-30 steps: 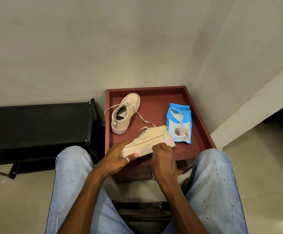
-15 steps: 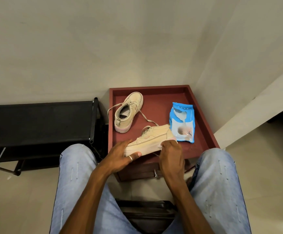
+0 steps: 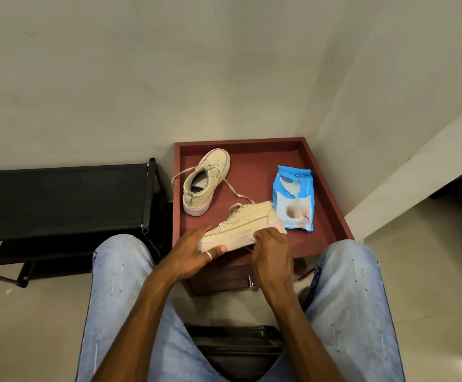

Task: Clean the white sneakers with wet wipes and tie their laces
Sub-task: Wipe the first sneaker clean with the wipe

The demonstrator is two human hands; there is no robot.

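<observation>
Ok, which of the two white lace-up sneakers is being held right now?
The nearer white sneaker, at the front of the red wooden table: left hand and right hand grip its ends. The other sneaker stands untouched farther back.

Two sneakers [image 3: 240, 227] on table [image 3: 331, 188] — wipes pack [image 3: 293, 198] right, rack [image 3: 58, 199] left
</observation>
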